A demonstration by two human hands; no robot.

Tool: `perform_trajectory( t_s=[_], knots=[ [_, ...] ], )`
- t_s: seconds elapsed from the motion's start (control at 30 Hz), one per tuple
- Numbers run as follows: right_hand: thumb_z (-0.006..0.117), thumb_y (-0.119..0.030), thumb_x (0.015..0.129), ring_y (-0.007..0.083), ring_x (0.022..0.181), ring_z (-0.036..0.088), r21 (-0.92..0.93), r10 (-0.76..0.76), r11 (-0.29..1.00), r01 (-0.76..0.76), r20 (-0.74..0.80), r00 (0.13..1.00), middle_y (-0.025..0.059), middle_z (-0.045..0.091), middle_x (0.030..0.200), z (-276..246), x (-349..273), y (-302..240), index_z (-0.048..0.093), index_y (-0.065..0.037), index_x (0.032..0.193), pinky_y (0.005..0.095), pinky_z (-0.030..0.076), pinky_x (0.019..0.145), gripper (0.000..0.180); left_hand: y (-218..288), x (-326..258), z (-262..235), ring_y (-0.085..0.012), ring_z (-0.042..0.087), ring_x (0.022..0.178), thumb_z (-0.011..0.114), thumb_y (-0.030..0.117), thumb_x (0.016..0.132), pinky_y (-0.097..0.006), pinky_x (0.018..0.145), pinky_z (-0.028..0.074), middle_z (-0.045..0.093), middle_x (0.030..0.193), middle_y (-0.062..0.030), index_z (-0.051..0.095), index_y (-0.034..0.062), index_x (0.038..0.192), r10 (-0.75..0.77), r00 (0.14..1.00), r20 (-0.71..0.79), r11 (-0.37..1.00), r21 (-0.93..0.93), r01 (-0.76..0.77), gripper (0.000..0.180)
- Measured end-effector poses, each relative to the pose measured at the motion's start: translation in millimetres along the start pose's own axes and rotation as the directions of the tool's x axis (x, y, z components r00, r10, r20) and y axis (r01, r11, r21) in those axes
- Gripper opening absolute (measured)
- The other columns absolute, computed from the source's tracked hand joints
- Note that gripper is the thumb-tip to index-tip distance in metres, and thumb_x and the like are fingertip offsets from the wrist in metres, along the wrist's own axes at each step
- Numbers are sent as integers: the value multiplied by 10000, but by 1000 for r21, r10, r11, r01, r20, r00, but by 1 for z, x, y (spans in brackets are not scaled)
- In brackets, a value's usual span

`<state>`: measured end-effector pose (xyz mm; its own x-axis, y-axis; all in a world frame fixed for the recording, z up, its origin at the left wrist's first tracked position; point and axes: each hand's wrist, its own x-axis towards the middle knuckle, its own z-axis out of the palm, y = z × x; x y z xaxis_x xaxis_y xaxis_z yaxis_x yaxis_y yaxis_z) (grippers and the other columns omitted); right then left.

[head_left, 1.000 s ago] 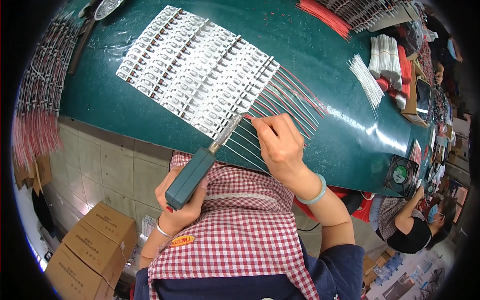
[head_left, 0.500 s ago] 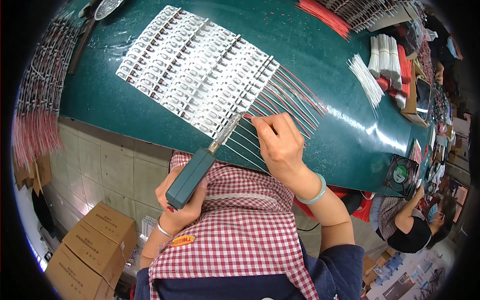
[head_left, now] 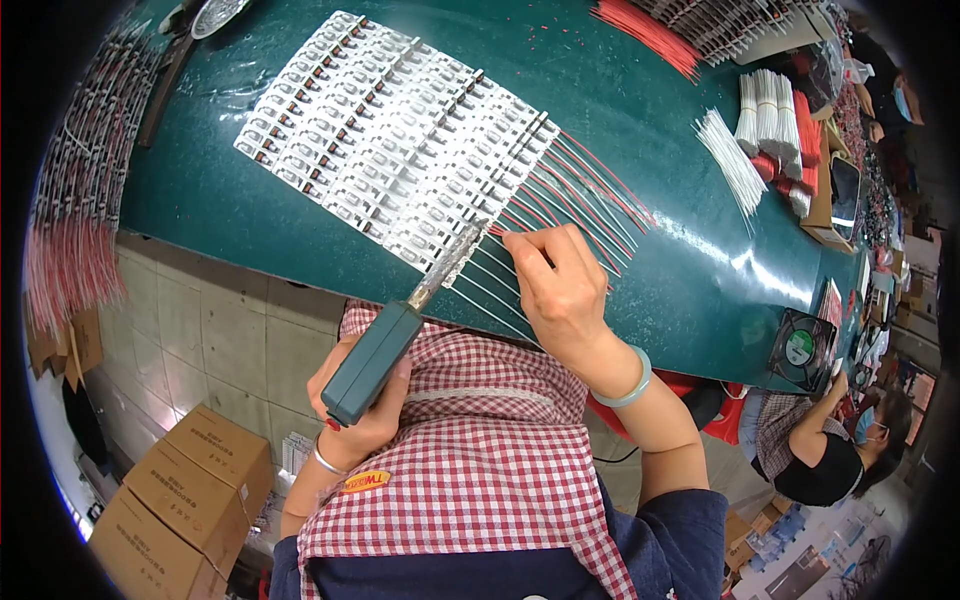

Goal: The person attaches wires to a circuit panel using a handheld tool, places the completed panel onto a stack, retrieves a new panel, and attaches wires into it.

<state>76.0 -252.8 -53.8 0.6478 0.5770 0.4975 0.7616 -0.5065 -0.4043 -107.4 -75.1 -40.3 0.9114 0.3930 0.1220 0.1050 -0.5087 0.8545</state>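
A white circuit board panel (head_left: pixel 390 145) with rows of small repeated parts lies on the green table. Red and white wires (head_left: pixel 600 212) fan out from its right edge. My left hand (head_left: pixel 378 425) is closed round the dark green handle of a soldering iron (head_left: pixel 372 362). The iron's metal shaft slants up to the panel's lower right edge, its tip by the wire ends. My right hand (head_left: pixel 562 290) is closed in a pinch on a red wire (head_left: pixel 496 231), close to that tip. Its fingers partly hide the wire, and several white wires pass beneath the hand.
Loose white wires (head_left: pixel 730 160), bundled white wires (head_left: pixel 768 115) and red wires (head_left: pixel 650 35) lie to the right and far right. A small fan (head_left: pixel 800 347) stands at the right edge. Wired strips (head_left: pixel 80 190) hang at left; cardboard boxes (head_left: pixel 190 490) stand below. Another person (head_left: pixel 820 445) sits at right.
The soldering iron's handle has shifted slightly down and left with my left hand. My right hand has stayed almost where it was, at the red wire.
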Motion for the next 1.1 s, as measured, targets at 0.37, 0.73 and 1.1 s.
perform_trajectory(
  t_s=[0.37,0.73,1.1],
  knots=[
    [729,89,697,220,699,584,11,-6,1000,7,-37,999,65,610,796,5,0,3,682,-27,926,326,482,572,262,1,-5,-3,-272,722,781,774,34,744,-317,673,570,707,959,-182,701,-52,989,-53,999,-14,998,-19,53,269],
    [734,105,690,226,704,583,38,-27,999,29,-61,998,72,601,802,6,-10,-5,681,-12,924,325,473,583,267,0,-9,-5,-267,714,759,768,17,745,-315,661,565,701,923,-173,694,-57,951,-39,999,2,999,4,39,230],
    [733,99,686,225,707,583,17,-21,1000,22,-47,999,69,599,791,8,-9,-7,681,-17,934,326,479,593,279,11,5,-4,-251,687,697,757,-6,738,-298,612,539,679,868,-154,687,-49,905,57,998,3,997,42,-58,187]
  ],
)
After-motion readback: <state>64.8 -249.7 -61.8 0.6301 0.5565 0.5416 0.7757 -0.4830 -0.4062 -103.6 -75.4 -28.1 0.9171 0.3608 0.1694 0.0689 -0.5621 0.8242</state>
